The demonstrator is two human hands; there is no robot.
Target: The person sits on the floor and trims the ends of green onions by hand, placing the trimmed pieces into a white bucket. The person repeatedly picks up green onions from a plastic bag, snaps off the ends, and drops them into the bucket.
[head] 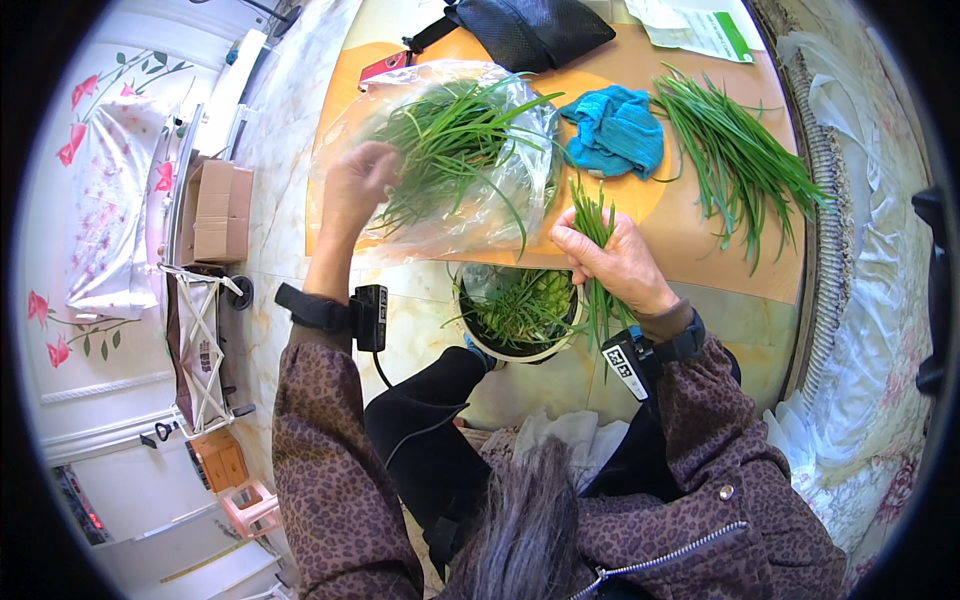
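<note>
My right hand (626, 262) grips a small bunch of garlic chives (589, 206) at the table's near edge, the leaf ends hanging below the fist. My left hand (361, 180), blurred, is at the left side of a clear plastic bag (457, 229). Its fingers are curled, and whether anything is between them cannot be made out. A heap of long green chives (450, 131) lies in and over the open bag. To the right on the table rests a larger pile of chives (739, 157). Below the table edge, a round bin (517, 356) contains green scraps and leaves.
A crumpled blue cloth (615, 131) lies between the bag and the pile. At the table's far side are a black bag (532, 30) and a white-and-green packet (697, 30). A cardboard box (221, 214) and folding cart (202, 345) stand leftward on the floor.
</note>
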